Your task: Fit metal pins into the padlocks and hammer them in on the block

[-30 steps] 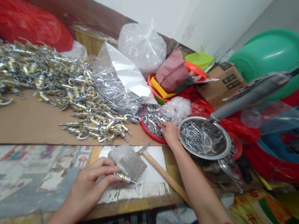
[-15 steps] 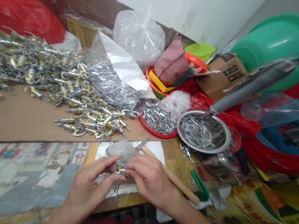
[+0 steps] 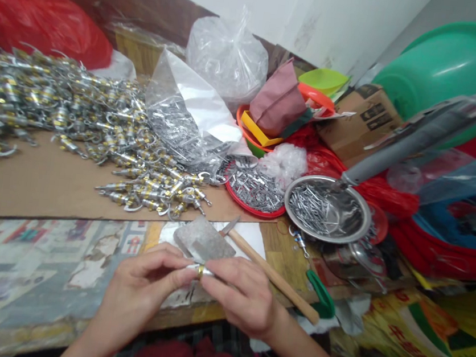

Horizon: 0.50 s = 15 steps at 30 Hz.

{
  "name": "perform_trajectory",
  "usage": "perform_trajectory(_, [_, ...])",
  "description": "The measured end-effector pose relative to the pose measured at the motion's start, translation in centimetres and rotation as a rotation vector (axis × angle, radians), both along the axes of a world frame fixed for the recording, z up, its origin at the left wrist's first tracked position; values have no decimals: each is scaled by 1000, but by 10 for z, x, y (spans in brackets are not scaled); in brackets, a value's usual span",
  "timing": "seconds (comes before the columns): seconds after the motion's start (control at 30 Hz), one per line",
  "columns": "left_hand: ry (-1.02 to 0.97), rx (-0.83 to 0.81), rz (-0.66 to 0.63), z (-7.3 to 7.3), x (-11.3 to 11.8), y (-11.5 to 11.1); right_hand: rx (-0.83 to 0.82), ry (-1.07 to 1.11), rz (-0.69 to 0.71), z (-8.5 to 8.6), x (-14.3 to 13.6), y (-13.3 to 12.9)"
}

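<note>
Between the fingertips of both hands is a small silver and gold metal piece (image 3: 200,270). My left hand (image 3: 144,285) pinches its left end with thumb and fingers, and my right hand (image 3: 244,294) grips its right end. Just behind the hands lies a grey metal block (image 3: 203,239) on white paper. A wooden-handled hammer or tool (image 3: 274,274) slants to the right, passing behind my right hand. Beyond, a heap of similar silver and gold pieces (image 3: 151,186) lies on brown cardboard (image 3: 48,185).
A red tray (image 3: 256,189) of small metal parts and a steel bowl (image 3: 327,208) of pins stand behind on the right. Further back are a plastic bag of parts (image 3: 183,132), a cardboard box (image 3: 358,123) and a green basin (image 3: 451,77).
Both hands have closed in around the metal piece, which now lies lengthwise between them. The grey block shows more fully. The whole view has shifted slightly.
</note>
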<state>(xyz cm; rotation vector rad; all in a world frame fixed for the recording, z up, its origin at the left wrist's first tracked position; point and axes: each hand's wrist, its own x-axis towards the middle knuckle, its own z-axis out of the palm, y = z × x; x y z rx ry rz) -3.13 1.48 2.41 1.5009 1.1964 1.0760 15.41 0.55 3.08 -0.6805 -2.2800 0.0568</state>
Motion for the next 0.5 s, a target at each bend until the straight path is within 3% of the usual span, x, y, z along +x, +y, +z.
perform_trajectory(0.13, [64,112,-21,3,0,0,40,-34,4,3,2,2])
perform_trajectory(0.23, [71,132,-44,4,-1,-1,-40,39,-54,0,1,2])
perform_trajectory(0.37, [41,9,-95,3,-1,-1,-193,168,-107,-9,-4,-1])
perform_trajectory(0.5, [-38,-123,-65,3,2,-1,-172,196,-109,-10,-5,-7])
